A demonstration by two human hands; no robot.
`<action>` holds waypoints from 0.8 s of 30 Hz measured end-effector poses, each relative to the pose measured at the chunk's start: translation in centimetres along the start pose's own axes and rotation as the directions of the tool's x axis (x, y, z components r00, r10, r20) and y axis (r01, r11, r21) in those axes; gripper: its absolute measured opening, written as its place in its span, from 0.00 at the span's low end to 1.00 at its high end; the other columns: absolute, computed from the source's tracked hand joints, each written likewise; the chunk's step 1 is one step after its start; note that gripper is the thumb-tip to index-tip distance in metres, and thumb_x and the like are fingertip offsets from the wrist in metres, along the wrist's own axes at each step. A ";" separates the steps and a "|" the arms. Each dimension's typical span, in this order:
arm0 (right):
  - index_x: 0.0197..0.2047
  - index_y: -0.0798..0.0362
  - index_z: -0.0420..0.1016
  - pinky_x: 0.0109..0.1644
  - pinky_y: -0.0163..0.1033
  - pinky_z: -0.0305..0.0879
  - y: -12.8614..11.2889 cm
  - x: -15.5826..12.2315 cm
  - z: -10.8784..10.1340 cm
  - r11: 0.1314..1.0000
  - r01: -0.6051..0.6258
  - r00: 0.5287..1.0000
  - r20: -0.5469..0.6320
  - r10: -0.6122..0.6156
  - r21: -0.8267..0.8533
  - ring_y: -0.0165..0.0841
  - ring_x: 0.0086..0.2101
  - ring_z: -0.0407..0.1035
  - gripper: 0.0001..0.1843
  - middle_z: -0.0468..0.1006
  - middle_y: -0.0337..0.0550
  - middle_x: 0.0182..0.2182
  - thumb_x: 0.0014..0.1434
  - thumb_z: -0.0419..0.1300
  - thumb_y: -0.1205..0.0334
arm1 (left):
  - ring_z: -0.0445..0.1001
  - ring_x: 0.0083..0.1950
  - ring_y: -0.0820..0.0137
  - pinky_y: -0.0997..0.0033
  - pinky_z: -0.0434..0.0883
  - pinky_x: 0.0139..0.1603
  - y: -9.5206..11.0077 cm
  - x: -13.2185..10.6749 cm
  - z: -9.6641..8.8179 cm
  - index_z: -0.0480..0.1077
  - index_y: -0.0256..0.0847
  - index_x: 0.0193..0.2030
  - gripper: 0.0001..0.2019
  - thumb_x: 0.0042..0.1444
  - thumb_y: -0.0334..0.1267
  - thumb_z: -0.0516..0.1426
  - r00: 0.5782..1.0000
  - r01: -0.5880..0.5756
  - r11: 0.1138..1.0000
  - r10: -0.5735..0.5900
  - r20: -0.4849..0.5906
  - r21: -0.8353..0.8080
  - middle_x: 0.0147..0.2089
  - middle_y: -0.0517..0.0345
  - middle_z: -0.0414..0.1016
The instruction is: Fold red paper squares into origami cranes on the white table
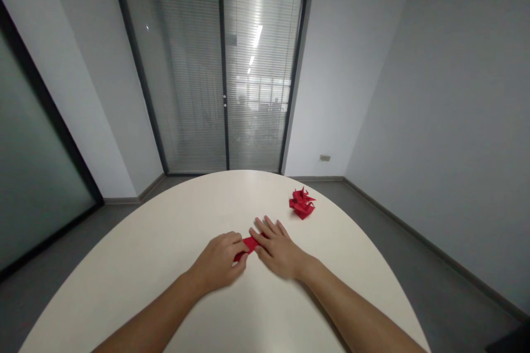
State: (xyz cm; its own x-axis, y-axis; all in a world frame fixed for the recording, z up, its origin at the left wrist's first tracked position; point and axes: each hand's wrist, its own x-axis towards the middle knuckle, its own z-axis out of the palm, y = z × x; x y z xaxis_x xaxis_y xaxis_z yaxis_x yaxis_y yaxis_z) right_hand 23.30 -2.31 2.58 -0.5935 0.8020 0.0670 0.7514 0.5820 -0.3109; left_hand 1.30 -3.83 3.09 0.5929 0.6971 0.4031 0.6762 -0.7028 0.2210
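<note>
A small piece of folded red paper (250,244) lies on the table between my two hands. My left hand (221,259) grips its left end, thumb below and curled fingers above. My right hand (276,246) rests flat over the paper's right end, fingers stretched out and slightly spread. Both hands partly cover the paper, so its full shape is hidden. Beyond my right hand sits a cluster of red folded-paper figures (302,203) with pointed tips, bunched closely together.
The round cream-white table (199,204) curves away in front of me. Behind it stand glass panels with blinds (186,83) in a dark frame. A pale wall (447,121) is on the right, and a frosted glass panel (33,165) on the left.
</note>
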 end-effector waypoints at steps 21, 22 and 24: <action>0.54 0.50 0.77 0.54 0.42 0.64 0.1 0.6 -1.2 0.961 0.272 0.945 -0.203 -0.258 0.045 0.40 0.49 0.72 0.23 0.81 0.46 0.48 0.61 0.63 0.45 | 0.76 0.50 0.64 0.63 0.72 0.55 -0.5 -0.5 0.3 0.72 0.43 0.53 0.18 0.56 0.29 0.55 0.999 0.044 0.973 -0.036 0.038 -0.228 0.51 0.52 0.78; 0.54 0.49 0.77 0.54 0.41 0.64 0.1 0.6 -1.2 0.960 0.277 0.944 -0.201 -0.263 0.043 0.39 0.49 0.72 0.24 0.81 0.46 0.48 0.61 0.63 0.44 | 0.75 0.50 0.64 0.63 0.72 0.55 -0.6 -0.6 0.4 0.72 0.43 0.53 0.18 0.55 0.29 0.55 0.998 0.049 0.970 -0.041 0.038 -0.238 0.52 0.52 0.77; 0.54 0.50 0.76 0.53 0.40 0.65 0.3 0.7 -1.0 0.959 0.282 0.942 -0.200 -0.271 0.030 0.38 0.48 0.73 0.23 0.81 0.46 0.47 0.63 0.62 0.44 | 0.75 0.51 0.64 0.63 0.71 0.56 -0.8 -0.6 0.6 0.72 0.43 0.53 0.18 0.55 0.28 0.55 0.998 0.059 0.965 -0.049 0.046 -0.254 0.52 0.52 0.76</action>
State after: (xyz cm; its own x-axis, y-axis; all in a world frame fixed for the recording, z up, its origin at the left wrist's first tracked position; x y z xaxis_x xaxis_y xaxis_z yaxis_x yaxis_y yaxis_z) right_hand 23.39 -1.45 3.51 -0.7050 0.6243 0.3365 0.5443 0.7805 -0.3075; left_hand 0.68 -3.60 2.13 0.5788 0.7363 0.3505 0.5763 -0.6734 0.4630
